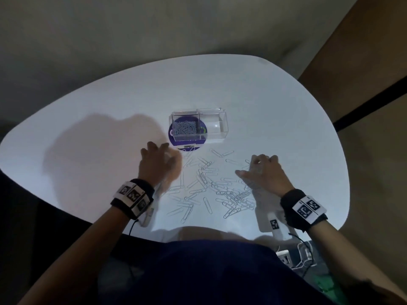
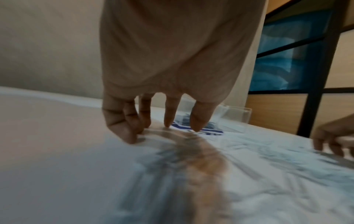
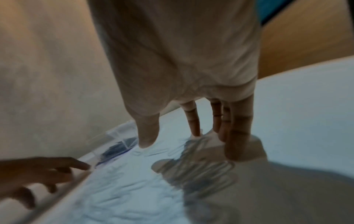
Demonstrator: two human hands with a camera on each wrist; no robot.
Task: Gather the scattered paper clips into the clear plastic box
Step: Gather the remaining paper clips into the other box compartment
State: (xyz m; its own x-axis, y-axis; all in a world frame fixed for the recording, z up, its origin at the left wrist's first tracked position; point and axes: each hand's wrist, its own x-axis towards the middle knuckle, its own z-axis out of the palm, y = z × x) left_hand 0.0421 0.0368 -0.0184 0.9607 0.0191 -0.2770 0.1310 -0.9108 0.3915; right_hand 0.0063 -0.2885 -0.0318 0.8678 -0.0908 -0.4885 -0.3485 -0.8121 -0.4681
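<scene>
A clear plastic box (image 1: 198, 126) stands mid-table; its left half holds a heap of paper clips, its right half looks empty. Many silver paper clips (image 1: 209, 188) lie scattered in front of it. My left hand (image 1: 158, 157) is at the pile's left edge, just before the box. Its spread fingers (image 2: 166, 122) point down with the tips on the table, holding nothing. My right hand (image 1: 259, 166) is at the pile's right edge, with straight fingers (image 3: 193, 130) pressing down onto clips (image 3: 197, 165). The box (image 2: 235, 116) shows behind the left fingers.
A round purple sticker (image 1: 187, 144) lies under the box. The white table (image 1: 286, 106) curves away on all sides, and its near edge is at my body. A black-framed wooden panel (image 1: 363, 95) stands to the right. White marker cards (image 1: 268, 219) hang from my right wrist.
</scene>
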